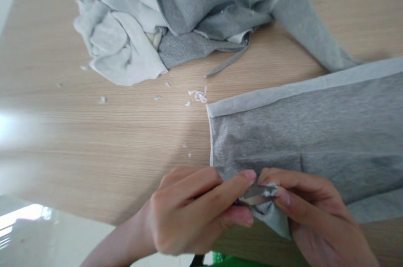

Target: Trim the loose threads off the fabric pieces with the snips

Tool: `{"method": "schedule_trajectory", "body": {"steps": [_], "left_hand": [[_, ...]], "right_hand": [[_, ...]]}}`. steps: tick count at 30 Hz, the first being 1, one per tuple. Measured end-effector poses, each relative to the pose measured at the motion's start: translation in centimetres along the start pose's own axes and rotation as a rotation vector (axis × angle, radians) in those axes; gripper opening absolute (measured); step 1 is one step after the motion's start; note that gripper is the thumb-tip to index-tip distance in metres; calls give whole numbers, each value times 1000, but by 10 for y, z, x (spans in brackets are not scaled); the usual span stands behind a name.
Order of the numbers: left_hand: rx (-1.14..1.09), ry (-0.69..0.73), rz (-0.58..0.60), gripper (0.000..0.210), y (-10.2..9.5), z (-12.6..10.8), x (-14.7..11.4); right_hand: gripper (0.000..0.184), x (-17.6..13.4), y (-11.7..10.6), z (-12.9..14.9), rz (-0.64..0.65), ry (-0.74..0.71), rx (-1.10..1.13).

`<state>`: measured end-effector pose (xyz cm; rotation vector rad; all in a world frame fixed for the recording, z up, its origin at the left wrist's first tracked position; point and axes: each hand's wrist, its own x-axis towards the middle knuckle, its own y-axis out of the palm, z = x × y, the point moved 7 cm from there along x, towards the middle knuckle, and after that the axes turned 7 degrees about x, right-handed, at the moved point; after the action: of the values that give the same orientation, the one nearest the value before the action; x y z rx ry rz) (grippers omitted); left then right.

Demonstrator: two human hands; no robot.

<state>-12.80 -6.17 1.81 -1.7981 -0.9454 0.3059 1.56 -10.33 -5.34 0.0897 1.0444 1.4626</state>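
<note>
My left hand (pixel 192 212) is closed around thread snips (pixel 253 196), most of which its fingers hide. Their narrow metal blades point right, against a frayed white bit at the corner of grey fabric. Thumb and forefinger of my right hand (pixel 315 204) pinch that corner of the grey fabric piece (pixel 267 137), just right of the blade tips. Flat on the table, the piece stretches off to the right with a paler band along its far edge. Its near corner is lifted and folded between my hands.
A crumpled heap of grey and whitish fabric (pixel 185 11) lies at the back of the wooden table (pixel 78 141). White thread scraps (pixel 199 95) and small lint bits are scattered in front of it. Something green (pixel 233 260) shows below the table's near edge.
</note>
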Motion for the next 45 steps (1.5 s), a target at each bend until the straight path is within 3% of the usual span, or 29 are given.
{"method": "schedule_trajectory", "body": {"steps": [12, 23, 29, 33, 38, 45], "left_hand": [[-257, -100, 5, 31, 5, 9, 1], [-586, -213, 40, 24, 11, 17, 5], [-899, -365, 240, 26, 28, 21, 4], [-968, -478, 314, 31, 35, 25, -1], [-954, -542, 257, 29, 37, 27, -3], [-909, -567, 158, 19, 26, 36, -6]], "right_hand": [[13, 2, -1, -3, -8, -47, 36], [17, 3, -3, -2, 19, -113, -100], [19, 3, -2, 0, 19, -151, -165], [19, 2, -3, 1, 3, -168, -173], [19, -1, -8, -1, -42, -184, -158], [12, 1, -15, -8, -106, -162, -134]]}}
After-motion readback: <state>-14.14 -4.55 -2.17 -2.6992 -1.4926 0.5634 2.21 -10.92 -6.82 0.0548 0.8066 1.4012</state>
